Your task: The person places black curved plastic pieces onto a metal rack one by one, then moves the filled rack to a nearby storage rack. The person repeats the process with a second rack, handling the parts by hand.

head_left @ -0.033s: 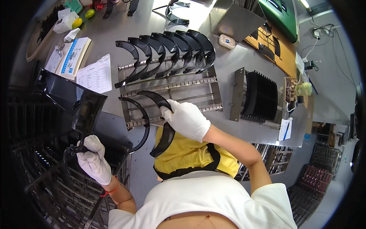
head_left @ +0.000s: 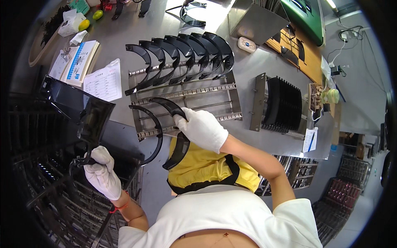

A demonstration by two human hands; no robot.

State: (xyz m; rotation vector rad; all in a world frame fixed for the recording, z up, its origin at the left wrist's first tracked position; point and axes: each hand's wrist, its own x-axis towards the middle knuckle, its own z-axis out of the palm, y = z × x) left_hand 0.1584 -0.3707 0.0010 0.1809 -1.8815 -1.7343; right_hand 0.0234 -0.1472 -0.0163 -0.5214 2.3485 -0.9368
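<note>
The right hand [head_left: 202, 128], in a white glove, is gripping a black curved piece [head_left: 179, 152] near its middle, the fingers closing around its outer edge, and the piece is hanging at the near edge of the table [head_left: 248, 66], its upper end overlapping a metal rack [head_left: 234, 103]. A slim black arc [head_left: 160, 136] is curving just to the left of that piece; whether the two are joining, I cannot tell. The left hand [head_left: 101, 173], also gloved, is pinching a small dark part [head_left: 84, 161] between its fingers, while a glossy black panel [head_left: 74, 101] is tilting just above it, the connection being too dark to make out. On the rack's far half, a row of crescent-shaped black parts [head_left: 187, 49] is standing side by side. Farther right, a second rack [head_left: 258, 103] is holding a tight stack of black parts [head_left: 283, 105], and a printed sheet [head_left: 103, 82] is lying left of the first rack.
</note>
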